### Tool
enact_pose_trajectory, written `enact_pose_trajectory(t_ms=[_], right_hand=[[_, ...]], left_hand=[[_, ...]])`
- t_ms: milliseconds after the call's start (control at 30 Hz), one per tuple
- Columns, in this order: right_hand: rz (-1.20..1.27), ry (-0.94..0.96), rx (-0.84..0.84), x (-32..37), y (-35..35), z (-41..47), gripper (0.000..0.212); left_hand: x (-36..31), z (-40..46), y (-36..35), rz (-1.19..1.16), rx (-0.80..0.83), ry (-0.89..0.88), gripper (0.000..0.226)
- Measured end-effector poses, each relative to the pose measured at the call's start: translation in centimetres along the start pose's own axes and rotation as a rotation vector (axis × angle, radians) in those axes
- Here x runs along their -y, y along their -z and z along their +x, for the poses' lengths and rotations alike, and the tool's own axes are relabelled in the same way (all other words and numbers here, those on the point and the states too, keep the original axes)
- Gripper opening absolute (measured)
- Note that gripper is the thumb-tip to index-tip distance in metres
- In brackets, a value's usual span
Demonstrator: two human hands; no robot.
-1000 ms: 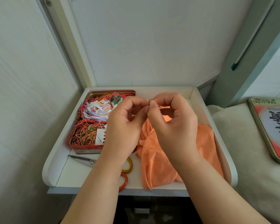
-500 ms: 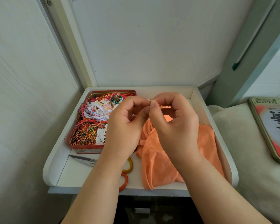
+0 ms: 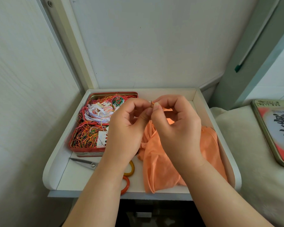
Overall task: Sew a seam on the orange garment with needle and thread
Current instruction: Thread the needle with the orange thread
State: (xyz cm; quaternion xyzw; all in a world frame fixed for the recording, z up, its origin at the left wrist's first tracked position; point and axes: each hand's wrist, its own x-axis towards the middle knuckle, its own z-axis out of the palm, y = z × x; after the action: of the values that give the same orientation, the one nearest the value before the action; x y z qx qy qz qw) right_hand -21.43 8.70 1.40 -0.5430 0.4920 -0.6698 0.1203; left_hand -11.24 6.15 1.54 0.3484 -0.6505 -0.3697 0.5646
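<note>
The orange garment lies bunched on the right half of a white tray, mostly under my hands. Both hands are raised above it, fingertips meeting. My left hand pinches a thin needle that stands upright between thumb and forefinger. My right hand pinches an orange thread right at the needle's top end, with a short tail sticking out to the right.
A red tin full of tangled coloured threads sits at the tray's back left. Scissors with orange handles lie near the front edge, partly under my left wrist. A tin lid rests on the cream cushion at right.
The hands stay nearly still at the needle's eye. The needle tip, hidden between the fingertips half a second ago, shows again above them.
</note>
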Motion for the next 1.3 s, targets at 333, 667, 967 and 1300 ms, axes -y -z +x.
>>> enact_pose_trajectory(t_ms=[333, 667, 967, 1300], right_hand=[[-0.01, -0.012, -0.008, 0.02, -0.03, 0.04, 0.007], [-0.025, -0.007, -0.009, 0.05, 0.01, 0.07, 0.007], [-0.039, 0.0, -0.008, -0.05, 0.07, 0.07, 0.006], [-0.013, 0.014, 0.011, -0.23, 0.24, 0.01, 0.003]], left_hand=[[0.2, -0.01, 0.04, 0.04, 0.002, -0.037, 0.018], [0.28, 0.02, 0.02, 0.007, 0.008, -0.022, 0.017], [0.23, -0.06, 0.06, 0.042, 0.018, -0.014, 0.015], [0.04, -0.15, 0.1, 0.061, 0.016, 0.003, 0.016]])
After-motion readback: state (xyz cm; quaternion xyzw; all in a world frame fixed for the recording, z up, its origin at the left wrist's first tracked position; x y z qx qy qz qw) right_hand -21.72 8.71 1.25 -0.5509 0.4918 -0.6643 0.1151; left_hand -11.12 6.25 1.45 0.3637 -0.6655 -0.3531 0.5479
